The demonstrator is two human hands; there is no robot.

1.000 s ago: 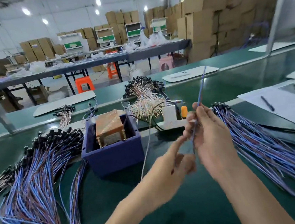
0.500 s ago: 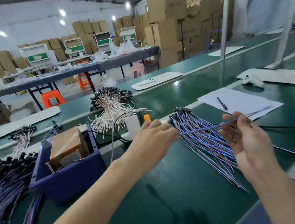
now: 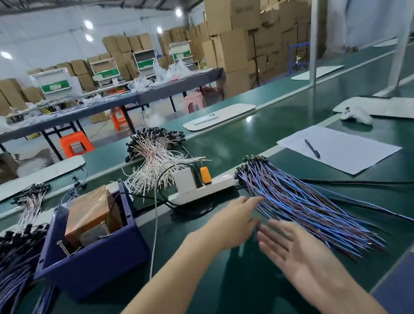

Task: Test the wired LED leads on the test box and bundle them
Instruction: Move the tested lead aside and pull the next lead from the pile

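Warehouse stacked with cardboard boxes out back, and up front a green bench [image 3: 244,295] is carrying everything. One blue test box [image 3: 91,265] is sitting left of centre. One power strip [image 3: 205,192] with three plugs is lying between it and the right heap of blue LED leads [image 3: 305,204]. A second blue heap [image 3: 9,272] is lying far left, and one white-wired heap [image 3: 159,160] further back. Left hand [image 3: 234,221] is reaching flat toward the right heap's edge, fingers straight, gripping nothing. Right hand [image 3: 290,248] is hovering beside it, palm showing, loose, empty and blurred. One pen [image 3: 312,148] is lying on one paper sheet [image 3: 344,155].
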